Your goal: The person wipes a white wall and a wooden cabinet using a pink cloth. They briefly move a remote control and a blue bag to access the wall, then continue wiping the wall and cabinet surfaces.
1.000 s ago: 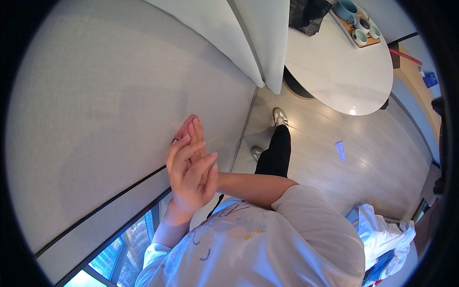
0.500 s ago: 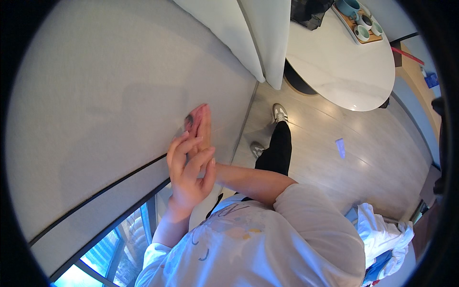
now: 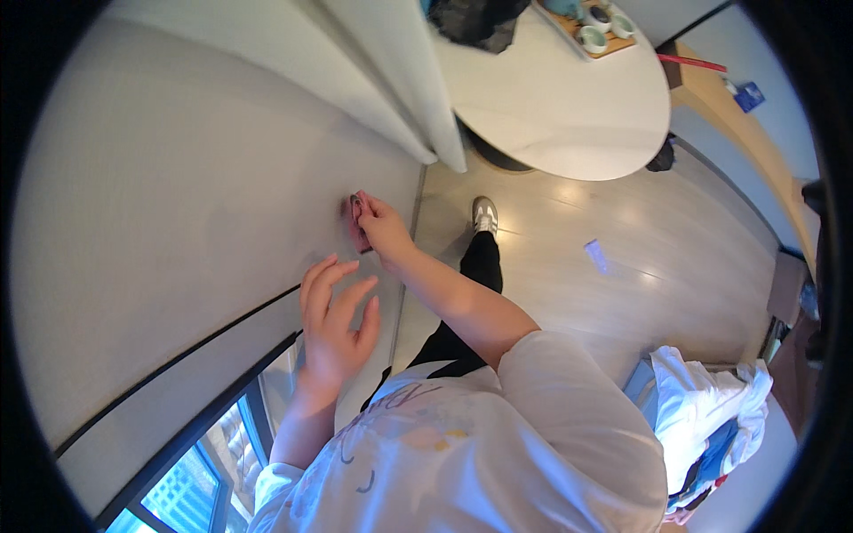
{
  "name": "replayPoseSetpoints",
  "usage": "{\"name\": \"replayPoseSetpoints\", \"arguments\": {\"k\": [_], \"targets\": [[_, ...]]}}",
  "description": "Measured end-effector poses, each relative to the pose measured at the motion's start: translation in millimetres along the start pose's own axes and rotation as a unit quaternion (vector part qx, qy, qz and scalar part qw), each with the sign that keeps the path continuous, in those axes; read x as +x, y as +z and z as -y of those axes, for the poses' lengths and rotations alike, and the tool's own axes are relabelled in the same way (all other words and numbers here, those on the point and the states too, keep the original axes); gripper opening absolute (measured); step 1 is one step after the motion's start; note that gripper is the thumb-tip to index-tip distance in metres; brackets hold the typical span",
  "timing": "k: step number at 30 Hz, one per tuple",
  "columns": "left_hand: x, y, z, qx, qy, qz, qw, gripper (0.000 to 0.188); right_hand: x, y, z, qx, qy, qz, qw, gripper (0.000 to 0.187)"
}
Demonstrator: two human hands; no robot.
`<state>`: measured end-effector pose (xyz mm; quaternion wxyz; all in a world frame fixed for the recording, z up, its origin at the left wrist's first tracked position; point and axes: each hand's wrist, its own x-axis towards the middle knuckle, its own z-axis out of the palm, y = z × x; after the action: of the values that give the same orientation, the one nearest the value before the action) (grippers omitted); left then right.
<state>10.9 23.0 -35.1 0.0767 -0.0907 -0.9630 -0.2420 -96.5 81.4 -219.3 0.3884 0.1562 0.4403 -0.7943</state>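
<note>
My right hand [image 3: 385, 229] grips a small pink, flat-looking object [image 3: 358, 220] with dark marks on it and holds it at the pale grey upright surface [image 3: 195, 178]. Its exact kind I cannot make out, as my fingers cover part of it. Whether it touches the surface is hard to tell. Closer to my body, my left hand [image 3: 338, 320] is raised in front of the same surface. Its fingers are loosely bent and apart, with nothing in them.
White curtains [image 3: 382, 80] hang ahead, beside a round white table [image 3: 569, 124] bearing a tea tray [image 3: 586, 51] and a black bag [image 3: 480, 22]. A pale violet packet [image 3: 596, 256] lies on the floor. White clothes [image 3: 702, 409] are piled at right; a window [image 3: 187, 484] is lower left.
My hands overlapped before and are now apart. My right hand has turned, its fingers now closed around the pink object. The view has shifted, so the table appears further left.
</note>
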Motion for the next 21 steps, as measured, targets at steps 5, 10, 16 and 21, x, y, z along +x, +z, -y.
{"name": "replayPoseSetpoints", "arguments": {"k": [5,10,16,21], "targets": [[31.7,40.4,-6.2,-0.16,-0.121,-0.052,0.978,0.052,-85.3,-45.3,77.0,0.146,-0.08,0.095,0.981,0.027],[76.4,87.0,-32.0,-0.528,-0.243,-0.077,0.81,0.055,-131.0,-77.3,129.2,0.162,-0.099,0.092,0.977,0.044],[139.1,102.3,-67.4,-0.542,-0.234,0.008,0.807,0.051,-169.4,-111.2,181.1,-0.013,-0.21,0.013,0.977,0.054],[190.9,115.8,-112.8,-0.556,-0.213,0.065,0.801,0.047,-185.4,-156.5,246.5,-0.1,-0.247,-0.101,0.959,0.043]]}}
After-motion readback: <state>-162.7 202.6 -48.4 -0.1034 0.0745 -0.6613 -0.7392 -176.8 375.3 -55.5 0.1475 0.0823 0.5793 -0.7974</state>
